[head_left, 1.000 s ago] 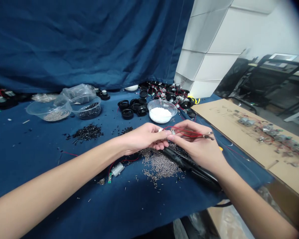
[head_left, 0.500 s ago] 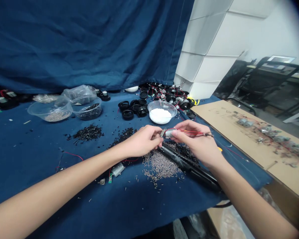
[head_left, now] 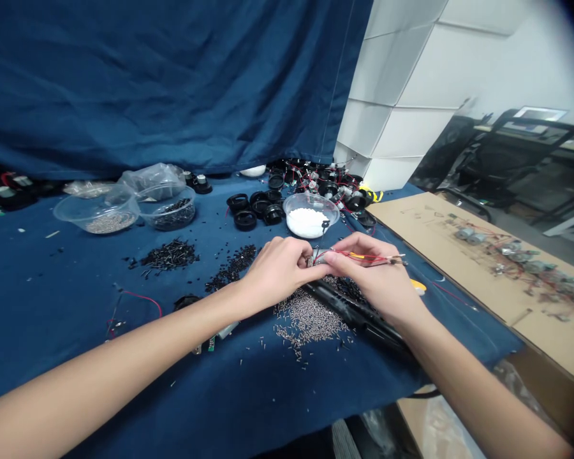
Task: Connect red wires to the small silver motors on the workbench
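My right hand (head_left: 375, 271) is closed around a small silver motor (head_left: 319, 257) with red wires (head_left: 370, 257) trailing to the right. My left hand (head_left: 280, 271) has its fingers closed at the motor's left end, on a small metal part (head_left: 309, 261) mostly hidden by them. A thin dark lead with a black tip (head_left: 325, 226) sticks up above the motor. Beneath both hands a long black tube-like tool (head_left: 349, 312) lies slantwise across a pile of small silver screws (head_left: 310, 322). Another motor (head_left: 228, 330) lies partly hidden behind my left forearm.
Behind the hands stands a clear bowl of white pieces (head_left: 309, 220), beside black round caps (head_left: 245, 220). Bowls of silver screws (head_left: 110, 222) and black screws (head_left: 175, 215) stand at the left. A heap of black screws (head_left: 171, 255) lies nearer. On the right, cardboard (head_left: 425, 217) carries several wired motors.
My left hand has turned, and its thumb now stretches along the motor. The motor has tilted slightly, and a dark lead now shows above it. My left forearm covers more of the motor on the table.
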`<state>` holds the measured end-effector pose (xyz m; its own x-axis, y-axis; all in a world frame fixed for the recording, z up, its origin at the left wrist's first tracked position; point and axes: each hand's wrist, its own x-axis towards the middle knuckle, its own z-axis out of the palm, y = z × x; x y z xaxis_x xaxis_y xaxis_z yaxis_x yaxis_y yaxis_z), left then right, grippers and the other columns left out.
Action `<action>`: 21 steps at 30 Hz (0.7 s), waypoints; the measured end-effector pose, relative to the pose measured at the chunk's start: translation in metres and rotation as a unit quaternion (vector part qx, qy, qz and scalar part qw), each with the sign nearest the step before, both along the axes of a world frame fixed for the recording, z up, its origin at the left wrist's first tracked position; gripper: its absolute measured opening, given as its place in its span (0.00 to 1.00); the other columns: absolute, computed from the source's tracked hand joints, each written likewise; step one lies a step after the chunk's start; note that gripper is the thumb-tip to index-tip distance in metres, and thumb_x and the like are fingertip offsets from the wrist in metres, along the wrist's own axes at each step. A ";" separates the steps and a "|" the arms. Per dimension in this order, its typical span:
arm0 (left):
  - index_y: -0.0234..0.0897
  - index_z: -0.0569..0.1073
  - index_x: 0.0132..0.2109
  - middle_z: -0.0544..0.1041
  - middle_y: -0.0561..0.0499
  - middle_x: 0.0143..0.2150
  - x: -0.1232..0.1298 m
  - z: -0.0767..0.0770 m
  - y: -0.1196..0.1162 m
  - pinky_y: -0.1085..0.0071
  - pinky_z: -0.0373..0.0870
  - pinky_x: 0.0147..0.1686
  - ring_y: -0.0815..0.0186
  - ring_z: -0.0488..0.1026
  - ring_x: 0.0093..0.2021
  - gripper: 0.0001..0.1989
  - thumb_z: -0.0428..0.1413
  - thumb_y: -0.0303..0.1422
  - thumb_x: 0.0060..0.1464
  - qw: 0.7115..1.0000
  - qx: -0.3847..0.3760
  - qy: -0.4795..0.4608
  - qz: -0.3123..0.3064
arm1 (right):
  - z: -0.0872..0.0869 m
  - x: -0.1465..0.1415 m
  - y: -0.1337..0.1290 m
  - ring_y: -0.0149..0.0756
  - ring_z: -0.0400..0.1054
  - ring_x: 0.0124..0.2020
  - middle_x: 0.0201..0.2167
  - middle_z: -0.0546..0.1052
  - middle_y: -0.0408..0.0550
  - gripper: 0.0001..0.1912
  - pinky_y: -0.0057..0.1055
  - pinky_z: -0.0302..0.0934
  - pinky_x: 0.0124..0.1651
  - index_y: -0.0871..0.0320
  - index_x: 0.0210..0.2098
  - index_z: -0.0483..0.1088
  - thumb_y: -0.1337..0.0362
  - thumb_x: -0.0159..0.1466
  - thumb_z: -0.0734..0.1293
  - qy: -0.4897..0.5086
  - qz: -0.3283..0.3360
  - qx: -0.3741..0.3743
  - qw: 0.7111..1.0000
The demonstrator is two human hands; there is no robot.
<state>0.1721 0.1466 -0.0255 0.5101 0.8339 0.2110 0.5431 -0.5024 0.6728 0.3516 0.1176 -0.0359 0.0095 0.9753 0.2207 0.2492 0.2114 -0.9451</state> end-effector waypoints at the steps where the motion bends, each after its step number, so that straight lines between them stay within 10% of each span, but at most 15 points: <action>1: 0.37 0.59 0.21 0.59 0.57 0.19 0.000 0.001 -0.002 0.69 0.47 0.26 0.70 0.53 0.22 0.23 0.56 0.44 0.57 1.000 0.004 0.006 -0.005 | 0.000 0.000 0.000 0.31 0.74 0.28 0.27 0.77 0.45 0.15 0.26 0.70 0.33 0.59 0.31 0.73 0.55 0.54 0.76 0.011 0.001 -0.006 1.000; 11: 0.34 0.70 0.33 0.76 0.53 0.28 -0.014 0.002 0.001 0.73 0.62 0.29 0.70 0.70 0.28 0.11 0.50 0.32 0.63 0.981 -0.110 -0.020 -0.160 | 0.004 0.008 -0.004 0.36 0.77 0.30 0.28 0.79 0.47 0.16 0.27 0.74 0.35 0.60 0.30 0.73 0.58 0.49 0.79 0.082 0.038 -0.083 0.992; 16: 0.34 0.72 0.35 0.76 0.52 0.34 -0.015 0.002 0.003 0.72 0.65 0.37 0.69 0.71 0.35 0.08 0.58 0.35 0.57 0.980 -0.118 -0.072 -0.143 | 0.003 0.007 -0.004 0.33 0.76 0.29 0.30 0.79 0.46 0.15 0.27 0.74 0.35 0.59 0.31 0.73 0.58 0.50 0.78 0.095 0.039 -0.066 0.992; 21: 0.35 0.66 0.27 0.64 0.58 0.22 -0.009 -0.001 0.002 0.74 0.55 0.25 0.72 0.60 0.24 0.19 0.61 0.44 0.53 0.982 -0.130 -0.103 -0.090 | 0.003 0.002 -0.007 0.33 0.75 0.29 0.31 0.79 0.46 0.14 0.28 0.72 0.34 0.59 0.31 0.73 0.57 0.53 0.76 0.016 0.014 -0.012 1.000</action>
<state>0.1634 0.1483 -0.0265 0.6230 0.7734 0.1173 0.3002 -0.3749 0.8771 0.3540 0.1108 -0.0324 -0.0104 0.9804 0.1966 0.2129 0.1942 -0.9576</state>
